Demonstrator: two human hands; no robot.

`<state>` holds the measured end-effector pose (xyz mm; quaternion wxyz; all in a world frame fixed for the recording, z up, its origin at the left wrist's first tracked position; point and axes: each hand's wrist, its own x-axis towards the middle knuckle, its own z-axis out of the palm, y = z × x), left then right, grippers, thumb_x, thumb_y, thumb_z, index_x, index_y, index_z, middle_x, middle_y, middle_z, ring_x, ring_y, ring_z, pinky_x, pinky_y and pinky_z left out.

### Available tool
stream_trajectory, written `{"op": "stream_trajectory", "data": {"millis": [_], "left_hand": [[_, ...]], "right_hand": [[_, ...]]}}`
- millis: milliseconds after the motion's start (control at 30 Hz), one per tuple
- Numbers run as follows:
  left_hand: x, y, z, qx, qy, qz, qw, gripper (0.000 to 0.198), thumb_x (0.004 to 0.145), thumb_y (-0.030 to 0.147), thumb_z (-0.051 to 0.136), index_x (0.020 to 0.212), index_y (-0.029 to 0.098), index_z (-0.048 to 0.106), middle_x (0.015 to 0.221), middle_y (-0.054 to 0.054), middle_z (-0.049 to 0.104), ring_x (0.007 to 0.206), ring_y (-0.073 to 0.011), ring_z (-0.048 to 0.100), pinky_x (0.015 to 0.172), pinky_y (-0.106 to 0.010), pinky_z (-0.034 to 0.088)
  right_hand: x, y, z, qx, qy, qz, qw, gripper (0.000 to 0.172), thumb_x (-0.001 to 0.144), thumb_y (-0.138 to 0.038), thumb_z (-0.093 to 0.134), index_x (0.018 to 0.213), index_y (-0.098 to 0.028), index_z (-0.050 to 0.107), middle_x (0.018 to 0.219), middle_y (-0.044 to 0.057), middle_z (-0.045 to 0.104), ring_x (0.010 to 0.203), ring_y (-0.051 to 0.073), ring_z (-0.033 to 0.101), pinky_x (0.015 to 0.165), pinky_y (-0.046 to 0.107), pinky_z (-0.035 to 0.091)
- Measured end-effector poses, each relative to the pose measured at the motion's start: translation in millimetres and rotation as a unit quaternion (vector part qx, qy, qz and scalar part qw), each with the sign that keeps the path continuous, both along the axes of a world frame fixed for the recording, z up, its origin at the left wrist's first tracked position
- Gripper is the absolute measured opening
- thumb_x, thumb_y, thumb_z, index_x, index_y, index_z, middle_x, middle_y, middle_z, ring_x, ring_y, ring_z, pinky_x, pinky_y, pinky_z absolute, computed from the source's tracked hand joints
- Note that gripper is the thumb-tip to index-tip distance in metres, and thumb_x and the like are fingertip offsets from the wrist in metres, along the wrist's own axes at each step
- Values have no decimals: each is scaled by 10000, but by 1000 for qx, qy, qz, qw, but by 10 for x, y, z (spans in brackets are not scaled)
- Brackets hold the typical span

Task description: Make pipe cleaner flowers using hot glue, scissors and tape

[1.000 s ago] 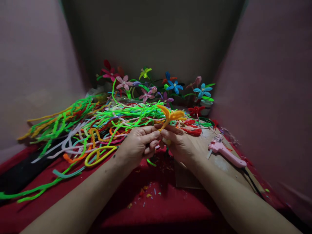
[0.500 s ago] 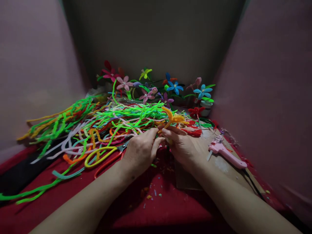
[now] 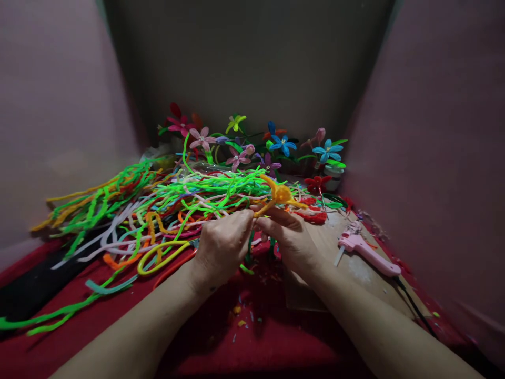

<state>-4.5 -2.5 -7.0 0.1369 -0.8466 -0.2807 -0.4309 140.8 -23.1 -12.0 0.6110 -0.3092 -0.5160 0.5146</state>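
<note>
My left hand (image 3: 223,243) and my right hand (image 3: 290,237) meet at the middle of the view, both closed in a pinch on a yellow-orange pipe-cleaner flower (image 3: 278,194). The flower's looped petals stick up and to the right above my fingertips, and its short stem runs down between the two hands. A dark green pipe cleaner (image 3: 249,251) hangs below my left fingers.
A big heap of loose pipe cleaners (image 3: 158,202), mostly green, spreads to the left on the red cloth (image 3: 252,337). Finished flowers (image 3: 256,145) stand at the back. A pink glue gun (image 3: 365,250) lies on cardboard (image 3: 343,273) at right. Walls close in all round.
Both hands have turned the flower, so its petals now tilt lower and to the right. My left hand has rolled over, knuckles up. The view has shifted slightly down.
</note>
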Motion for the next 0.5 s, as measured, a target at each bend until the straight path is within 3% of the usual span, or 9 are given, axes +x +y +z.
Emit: {"op": "stream_trajectory", "data": {"millis": [100,200,500], "left_hand": [[13,-32,23,-62,-56,-33,996,139,890,148,468,839,151,598,699,-26,665,594,-119,611,585,-216,434],[36,-75,55,-161,-112,-62,979,138,889,161,486,900,166,624,690,5,652,567,-87,577,564,-189,424],[85,-94,127,-429,-233,-126,864,181,865,265,532,776,155,644,513,67,442,426,-42,370,405,-164,298]], "right_hand": [[8,-20,41,28,-8,2,1000,194,760,-254,670,934,-312,734,987,-24,705,943,181,599,896,349,429],[18,-27,75,29,-22,0,999,170,758,-276,672,910,-309,741,940,-19,714,953,192,602,897,357,428],[34,30,26,-46,17,51,997,202,719,-312,687,909,-274,746,839,0,712,790,178,608,707,301,437]]}}
